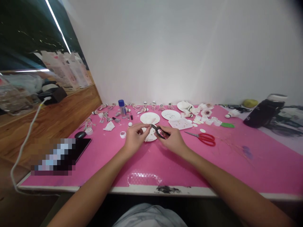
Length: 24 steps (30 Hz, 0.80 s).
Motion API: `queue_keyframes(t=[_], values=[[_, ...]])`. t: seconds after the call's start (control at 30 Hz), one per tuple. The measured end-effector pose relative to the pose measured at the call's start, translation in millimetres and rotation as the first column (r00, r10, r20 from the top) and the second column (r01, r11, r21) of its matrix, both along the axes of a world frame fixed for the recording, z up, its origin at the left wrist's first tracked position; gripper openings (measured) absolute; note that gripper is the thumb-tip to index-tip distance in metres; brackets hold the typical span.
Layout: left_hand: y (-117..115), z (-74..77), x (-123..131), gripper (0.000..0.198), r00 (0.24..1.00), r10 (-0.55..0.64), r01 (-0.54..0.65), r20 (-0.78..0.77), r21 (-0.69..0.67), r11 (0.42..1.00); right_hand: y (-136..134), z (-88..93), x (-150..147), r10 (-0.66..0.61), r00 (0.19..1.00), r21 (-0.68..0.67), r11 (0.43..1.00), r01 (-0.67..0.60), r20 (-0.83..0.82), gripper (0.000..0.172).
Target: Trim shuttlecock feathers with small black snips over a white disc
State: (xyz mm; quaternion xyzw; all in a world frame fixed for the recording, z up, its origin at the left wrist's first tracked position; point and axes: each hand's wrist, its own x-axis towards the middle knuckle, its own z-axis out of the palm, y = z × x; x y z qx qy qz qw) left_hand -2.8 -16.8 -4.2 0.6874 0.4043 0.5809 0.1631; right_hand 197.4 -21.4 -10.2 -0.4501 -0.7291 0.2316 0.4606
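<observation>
My right hand (173, 139) grips small black pliers (158, 131) over the pink table mat (151, 164), their jaws pointing left toward my left hand. My left hand (134, 137) pinches a tiny pale piece at its fingertips, right where the plier tips meet it; the piece is too small to name. Both hands hover just above a white paper plate (151, 136). A second white plate (150, 118) with a feather on it lies just behind.
Red-handled scissors (205, 138) lie right of my hands. Along the back stand a blue-capped bottle (122, 108), small figures, shuttlecocks (232, 113), small white cups (211, 120) and another plate (170, 114). A black bottle (265, 111) lies far right; a dark tablet (78, 148) far left.
</observation>
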Motion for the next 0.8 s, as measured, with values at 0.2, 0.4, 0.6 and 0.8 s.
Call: queue_keyframes(t=[0.2,0.4,0.6,0.8], values=[[1.9,-4.8,-0.9,0.019,0.995,0.035,-0.022,-0.098,0.13,0.991,-2.9,1.8,-1.4,-0.005,1.0,-0.009,1.0,0.005,0.003,0.043],[0.8,-3.4,0.8,0.02,0.996,0.001,0.005,-0.088,0.069,0.998,-4.8,4.5,-2.2,-0.017,1.0,-0.037,0.999,0.018,0.006,0.042],[-0.5,1.3,3.1,0.025,0.998,-0.037,0.035,-0.044,-0.031,0.999,-4.1,8.3,-0.7,-0.011,1.0,-0.058,0.998,0.01,-0.006,0.041],[0.2,2.4,2.5,0.027,0.998,-0.039,0.036,-0.044,-0.076,0.996,-4.7,9.5,-0.8,0.014,0.999,-0.085,0.996,-0.016,-0.031,0.041]])
